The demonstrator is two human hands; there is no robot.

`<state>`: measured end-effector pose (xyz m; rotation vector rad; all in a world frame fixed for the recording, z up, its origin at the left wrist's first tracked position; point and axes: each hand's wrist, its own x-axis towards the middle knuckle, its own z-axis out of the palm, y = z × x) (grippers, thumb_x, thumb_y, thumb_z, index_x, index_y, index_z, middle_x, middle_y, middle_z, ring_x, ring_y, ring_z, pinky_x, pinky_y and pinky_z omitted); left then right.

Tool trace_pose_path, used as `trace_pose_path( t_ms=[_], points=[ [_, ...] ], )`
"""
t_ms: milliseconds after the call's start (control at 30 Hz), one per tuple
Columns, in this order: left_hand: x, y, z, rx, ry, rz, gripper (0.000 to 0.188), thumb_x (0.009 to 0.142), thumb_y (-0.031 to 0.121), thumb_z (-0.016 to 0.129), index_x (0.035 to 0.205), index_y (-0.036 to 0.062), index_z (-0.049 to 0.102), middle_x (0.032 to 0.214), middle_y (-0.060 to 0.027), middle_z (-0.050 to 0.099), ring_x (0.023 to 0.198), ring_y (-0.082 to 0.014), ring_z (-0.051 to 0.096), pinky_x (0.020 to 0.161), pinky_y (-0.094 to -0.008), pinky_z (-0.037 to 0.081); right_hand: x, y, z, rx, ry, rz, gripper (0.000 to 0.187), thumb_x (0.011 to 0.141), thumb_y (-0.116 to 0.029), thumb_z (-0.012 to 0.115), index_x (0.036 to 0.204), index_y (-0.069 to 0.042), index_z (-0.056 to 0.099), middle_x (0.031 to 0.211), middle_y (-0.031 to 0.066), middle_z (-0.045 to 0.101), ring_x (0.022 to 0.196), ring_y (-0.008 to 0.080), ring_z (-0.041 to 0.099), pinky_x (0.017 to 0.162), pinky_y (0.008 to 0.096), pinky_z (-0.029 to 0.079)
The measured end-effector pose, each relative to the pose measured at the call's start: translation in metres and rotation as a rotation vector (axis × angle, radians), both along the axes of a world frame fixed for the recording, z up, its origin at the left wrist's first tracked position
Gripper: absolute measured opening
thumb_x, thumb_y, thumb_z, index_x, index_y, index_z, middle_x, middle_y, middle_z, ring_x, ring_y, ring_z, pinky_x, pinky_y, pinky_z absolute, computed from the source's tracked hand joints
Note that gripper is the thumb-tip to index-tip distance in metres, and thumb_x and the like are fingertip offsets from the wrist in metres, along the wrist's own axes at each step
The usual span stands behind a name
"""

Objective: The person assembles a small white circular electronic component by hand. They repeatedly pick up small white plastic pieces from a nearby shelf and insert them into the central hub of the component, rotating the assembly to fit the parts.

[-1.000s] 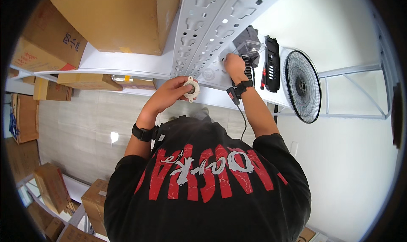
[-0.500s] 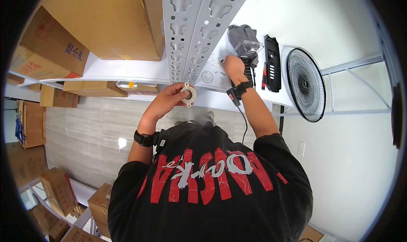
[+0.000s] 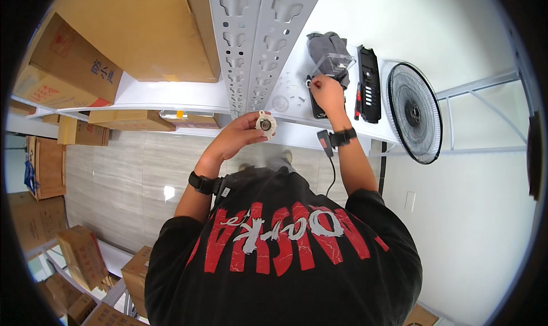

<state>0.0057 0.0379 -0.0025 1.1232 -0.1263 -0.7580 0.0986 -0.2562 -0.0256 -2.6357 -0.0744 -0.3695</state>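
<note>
My left hand (image 3: 242, 134) is closed around the edge of a round cream-coloured part (image 3: 266, 124) with small ears and a dark metal centre, held just off the shelf's front edge. Over the shelf, my right hand (image 3: 331, 96) is closed, thumb and fingers pinching a small white ring (image 3: 309, 84). Beneath that hand lies a dark flat object (image 3: 318, 111), mostly covered. Left of it, small loose pieces like screws (image 3: 300, 99) lie scattered near a clear round disc (image 3: 280, 103). Beyond the hand are a clear plastic box (image 3: 337, 62) and a grey cloth (image 3: 326, 45).
On the white shelf's right stand a black slotted panel (image 3: 370, 86), a red-and-black tool (image 3: 358, 102) and a round black fan grille (image 3: 415, 113). A perforated metal upright (image 3: 246, 52) rises left of the small pieces. Cardboard boxes (image 3: 131, 29) fill the left shelf.
My right hand has moved slightly to the right, and a white ring now shows at its fingertips. My left hand has shifted right with the round part, which is turned a little.
</note>
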Motion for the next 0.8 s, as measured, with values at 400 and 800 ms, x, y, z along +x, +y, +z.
trace_pose_path(
  t_ms=[400, 800],
  points=[
    [0.014, -0.031, 0.001, 0.017, 0.045, -0.12, 0.049, 0.092, 0.001, 0.058, 0.14, 0.0014, 0.045, 0.121, -0.0078, 0.062, 0.111, -0.0168, 0.062, 0.098, -0.0282, 0.051, -0.111, 0.05, 0.099, 0.254, 0.045, 0.351, 0.007, 0.08, -0.002, 0.069, 0.086, -0.003, 0.065, 0.078, 0.0058, 0.064, 0.054, 0.0147, 0.055, 0.05, 0.0262, 0.043],
    [0.014, -0.029, 0.01, 0.06, -0.028, -0.135, 0.046, 0.092, 0.001, 0.056, 0.138, 0.0036, 0.048, 0.116, -0.0055, 0.062, 0.104, -0.0126, 0.061, 0.096, -0.0283, 0.052, -0.116, 0.069, 0.087, -0.101, -0.061, 0.425, 0.007, 0.077, -0.007, 0.067, 0.081, -0.006, 0.061, 0.073, 0.0083, 0.059, 0.064, 0.0305, 0.061, 0.055, 0.0403, 0.049]
  ],
)
